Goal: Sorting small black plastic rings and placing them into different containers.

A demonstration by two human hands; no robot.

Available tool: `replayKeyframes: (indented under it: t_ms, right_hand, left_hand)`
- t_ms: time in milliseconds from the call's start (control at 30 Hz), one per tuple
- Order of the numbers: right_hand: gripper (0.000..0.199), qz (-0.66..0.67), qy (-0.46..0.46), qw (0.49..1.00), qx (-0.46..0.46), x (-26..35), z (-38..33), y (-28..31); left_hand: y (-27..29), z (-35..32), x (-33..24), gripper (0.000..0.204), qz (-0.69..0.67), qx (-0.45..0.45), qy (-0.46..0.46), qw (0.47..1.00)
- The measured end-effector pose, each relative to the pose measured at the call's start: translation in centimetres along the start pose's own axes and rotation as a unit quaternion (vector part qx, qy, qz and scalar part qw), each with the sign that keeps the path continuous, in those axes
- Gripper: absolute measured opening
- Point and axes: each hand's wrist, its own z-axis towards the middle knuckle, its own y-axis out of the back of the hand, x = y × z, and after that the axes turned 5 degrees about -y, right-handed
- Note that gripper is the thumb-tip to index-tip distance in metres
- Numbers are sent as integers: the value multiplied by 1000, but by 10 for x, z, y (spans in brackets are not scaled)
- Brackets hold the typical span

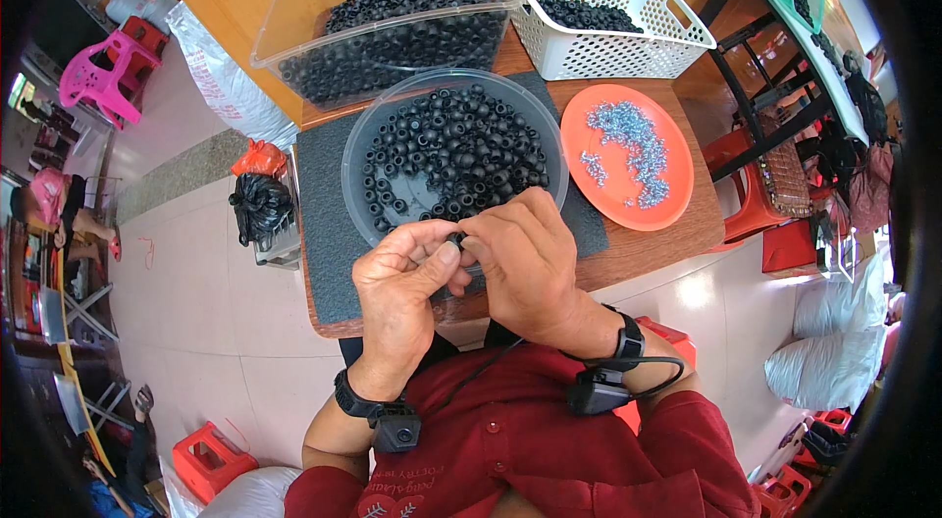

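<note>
My left hand [407, 273] pinches a small black round plastic part [455, 238] between thumb and fingers, over the near rim of a clear round tub [355, 175]. Against the same part press the fingertips of my right hand [520, 258], closed; whether they hold something small of their own is hidden. Many loose black parts [461, 140] with a hole in each fill the tub, thinner at its lower left. To the right, an orange plate [601, 186] carries a scatter of tiny shiny silvery pieces [638, 140].
Behind the tub stand a clear rectangular bin [285, 37] and a white perforated basket [628, 57], both with more black parts. A dark mat [329, 214] lies on the wooden table [677, 233]. Left of it hangs a black bag [260, 209]; red stools [211, 459] stand around.
</note>
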Motion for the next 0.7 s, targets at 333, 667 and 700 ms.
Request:
replayKeyframes:
  t_ms: [333, 667, 700]
  right_hand:
    - [26, 27, -11, 999, 14, -2, 1, 5]
    - [28, 39, -2, 999, 19, -10, -1, 5]
    - [28, 38, -3, 999, 19, -10, -1, 5]
  left_hand:
    - [-2, 0, 1, 17, 5, 7, 8, 1000]
    - [-3, -1, -3, 19, -21, 16, 61, 998]
    - [-3, 0, -4, 19, -25, 20, 65, 997]
